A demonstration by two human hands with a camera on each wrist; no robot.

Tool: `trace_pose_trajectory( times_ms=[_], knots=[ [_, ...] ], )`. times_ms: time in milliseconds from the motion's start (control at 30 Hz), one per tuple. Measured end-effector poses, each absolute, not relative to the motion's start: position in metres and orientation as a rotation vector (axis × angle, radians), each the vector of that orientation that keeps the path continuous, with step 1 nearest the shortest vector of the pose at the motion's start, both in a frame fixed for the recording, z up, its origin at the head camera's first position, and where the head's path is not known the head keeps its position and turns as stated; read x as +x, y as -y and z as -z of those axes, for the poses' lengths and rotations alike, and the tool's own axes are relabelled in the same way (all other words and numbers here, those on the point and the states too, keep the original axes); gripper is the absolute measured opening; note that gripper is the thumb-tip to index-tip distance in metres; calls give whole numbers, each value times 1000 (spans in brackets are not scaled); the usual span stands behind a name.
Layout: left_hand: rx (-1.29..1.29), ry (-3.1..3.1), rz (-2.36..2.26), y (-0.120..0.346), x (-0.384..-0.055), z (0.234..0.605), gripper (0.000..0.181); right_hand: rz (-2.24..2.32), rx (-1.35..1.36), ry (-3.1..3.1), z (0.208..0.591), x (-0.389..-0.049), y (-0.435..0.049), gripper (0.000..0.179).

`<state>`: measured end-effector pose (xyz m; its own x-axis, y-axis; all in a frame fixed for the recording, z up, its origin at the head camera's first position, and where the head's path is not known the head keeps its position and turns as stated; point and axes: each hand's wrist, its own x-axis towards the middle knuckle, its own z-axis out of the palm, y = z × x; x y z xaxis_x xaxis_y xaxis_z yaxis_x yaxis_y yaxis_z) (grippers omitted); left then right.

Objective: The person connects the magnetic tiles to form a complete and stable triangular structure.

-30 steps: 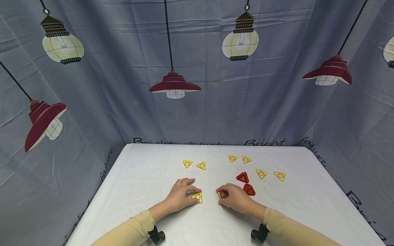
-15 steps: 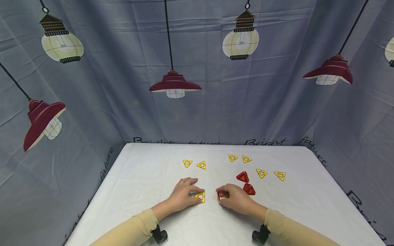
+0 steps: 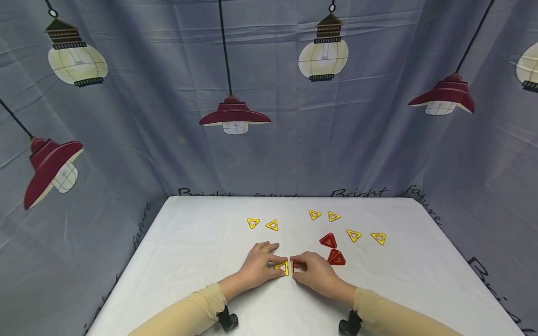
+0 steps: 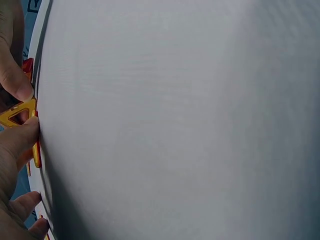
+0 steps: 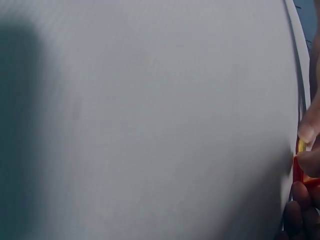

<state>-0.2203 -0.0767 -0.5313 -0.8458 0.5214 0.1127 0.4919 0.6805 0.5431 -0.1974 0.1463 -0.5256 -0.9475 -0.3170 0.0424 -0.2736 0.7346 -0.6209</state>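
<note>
My left hand [image 3: 260, 263] pinches a yellow open-centred triangle tile [image 3: 287, 268] between thumb and fingertips, standing tilted near the table's middle. Just across a narrow gap, my right hand [image 3: 315, 271] pinches a triangle piece with a yellow edge [image 3: 292, 267] turned edge-on, red showing behind it. Most of that piece is hidden by the fingers. In the left wrist view the yellow triangle [image 4: 31, 106] sits between thumb and finger at the left border. The right wrist view shows the right fingers on a yellow edge [image 5: 301, 146] with red plastic [image 5: 298, 170] below.
Two red triangular pieces [image 3: 328, 241] lie corner to corner behind the right hand. Farther back on the white table [image 3: 201, 224] are several yellow triangle tiles [image 3: 253, 223], in pairs at left, centre right and right. A grey lamp-print curtain [image 3: 269, 158] surrounds the table.
My left hand has moved right with its yellow triangle, and the gap to the right hand's piece has narrowed. The right hand has shifted slightly left.
</note>
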Motion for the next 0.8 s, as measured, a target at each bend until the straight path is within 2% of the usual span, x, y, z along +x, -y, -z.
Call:
trace_pose_trajectory(
  times_ms=[433,800],
  knots=[
    [828,-2835,-864,75,-220,531,38,924,-492,-2916,525,-198,-139,47],
    [806,-2853,-882,74,-220,530,35,954,-460,-2925,525,-201,-140,43]
  ],
)
